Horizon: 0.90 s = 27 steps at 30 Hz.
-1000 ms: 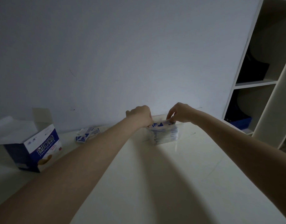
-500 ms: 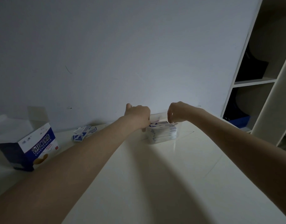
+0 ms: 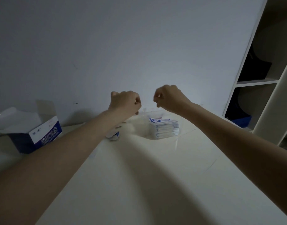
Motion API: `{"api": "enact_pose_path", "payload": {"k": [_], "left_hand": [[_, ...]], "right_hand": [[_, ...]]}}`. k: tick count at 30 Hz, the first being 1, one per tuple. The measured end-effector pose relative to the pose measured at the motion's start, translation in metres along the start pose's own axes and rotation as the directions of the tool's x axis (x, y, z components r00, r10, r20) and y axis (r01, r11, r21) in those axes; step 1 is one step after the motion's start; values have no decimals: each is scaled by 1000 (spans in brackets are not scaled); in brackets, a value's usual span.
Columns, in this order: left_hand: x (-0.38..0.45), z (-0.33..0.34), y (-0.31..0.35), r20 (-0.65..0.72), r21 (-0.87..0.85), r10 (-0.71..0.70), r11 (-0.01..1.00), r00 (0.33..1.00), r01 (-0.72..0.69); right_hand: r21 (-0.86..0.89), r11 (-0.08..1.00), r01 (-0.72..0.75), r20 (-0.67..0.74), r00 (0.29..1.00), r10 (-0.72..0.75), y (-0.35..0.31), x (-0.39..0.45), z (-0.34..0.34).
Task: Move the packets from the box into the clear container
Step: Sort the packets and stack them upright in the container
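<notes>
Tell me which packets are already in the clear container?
The neat stack of packets under the right hand. The few loose packets by the left forearm lie on the bare table.

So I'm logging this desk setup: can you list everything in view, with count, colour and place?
clear container: one, transparent, on the table near the wall, centre.
stacked packets: one stack, white and blue, inside the clear container; number too small to tell.
loose packets: a few, white and blue, on the table left of the container, partly behind the left forearm.
box: one, blue and white, flaps open, table's left side.
table: one, cream.
shelf unit: one, white, right edge, dark items inside.
left hand: fingers curled, above the container.
right hand: fingers curled, above the container.
</notes>
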<state>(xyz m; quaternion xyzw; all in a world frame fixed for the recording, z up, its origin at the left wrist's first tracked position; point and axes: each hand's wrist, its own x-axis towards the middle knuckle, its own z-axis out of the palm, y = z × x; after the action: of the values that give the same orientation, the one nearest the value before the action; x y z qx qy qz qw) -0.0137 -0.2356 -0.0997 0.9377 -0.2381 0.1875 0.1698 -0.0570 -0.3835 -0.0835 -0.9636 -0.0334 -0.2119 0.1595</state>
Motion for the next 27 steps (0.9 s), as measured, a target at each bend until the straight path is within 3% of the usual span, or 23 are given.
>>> {"api": "enact_pose_path", "payload": {"k": [2, 5, 8, 11, 13, 15, 21, 27], "left_hand": [[-15, -6, -22, 29, 38, -57, 998, 998, 56], [-42, -10, -62, 109, 133, -184, 977, 977, 169], [-65, -11, -95, 224, 154, -284, 955, 932, 254], [-89, -3, -119, 429, 207, -346, 937, 835, 282], [-99, 2, -128, 500, 197, -376, 927, 780, 320], [-101, 1, -127, 529, 156, -349, 936, 773, 315], [-110, -9, -109, 586, 51, -142, 989, 797, 139], [-124, -4, -117, 505, -47, -83, 991, 859, 123]], "right_hand": [[60, 990, 124, 40, 991, -127, -29, -10, 6], [37, 969, 243, 212, 946, -245, -64, -17, 39], [75, 976, 204, 383, 898, -217, -82, -10, 86], [87, 988, 126, 444, 883, -152, -93, -1, 134], [11, 989, 146, 488, 863, -133, -96, 1, 157], [-53, 976, 211, 532, 833, -152, -98, 0, 169], [-45, 897, 440, 474, 800, -368, -82, -25, 145], [-82, 931, 356, 273, 906, -323, -58, -53, 115]]}}
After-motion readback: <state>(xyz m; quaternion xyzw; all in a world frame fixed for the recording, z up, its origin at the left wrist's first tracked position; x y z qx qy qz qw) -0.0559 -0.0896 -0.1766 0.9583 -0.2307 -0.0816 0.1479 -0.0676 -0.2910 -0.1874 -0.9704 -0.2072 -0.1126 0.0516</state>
